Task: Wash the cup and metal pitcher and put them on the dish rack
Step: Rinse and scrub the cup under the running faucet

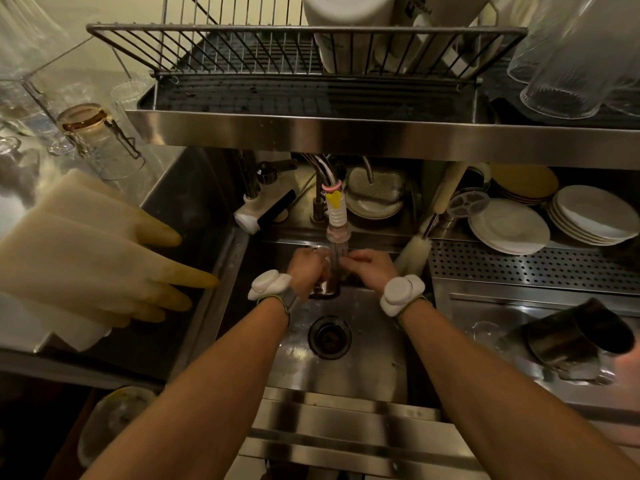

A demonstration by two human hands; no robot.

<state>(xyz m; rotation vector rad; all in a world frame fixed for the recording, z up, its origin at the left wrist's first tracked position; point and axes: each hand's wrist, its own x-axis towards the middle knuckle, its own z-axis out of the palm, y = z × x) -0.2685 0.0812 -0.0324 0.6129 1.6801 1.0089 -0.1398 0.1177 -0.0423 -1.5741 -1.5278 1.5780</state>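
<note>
Both my hands are over the steel sink (367, 341), under the tap's white ribbed spout (336, 216). My left hand (306, 270) grips a clear glass cup (327, 278) that holds dark liquid at its bottom. Water runs from the spout into the cup. My right hand (372, 266) has its fingers curled at the cup's rim. The metal pitcher (578, 336) lies on its side on the counter at the right, apart from both hands. The wire dish rack (242, 46) stands on the shelf above the sink.
Rubber gloves (97, 258) drape over the sink's left edge. A bottle brush (415, 251) leans at the sink's back right. Stacked plates (509, 226) sit under the shelf. Clear glasses (571, 64) stand on the shelf at right, and white containers (349, 15) fill the rack's right part.
</note>
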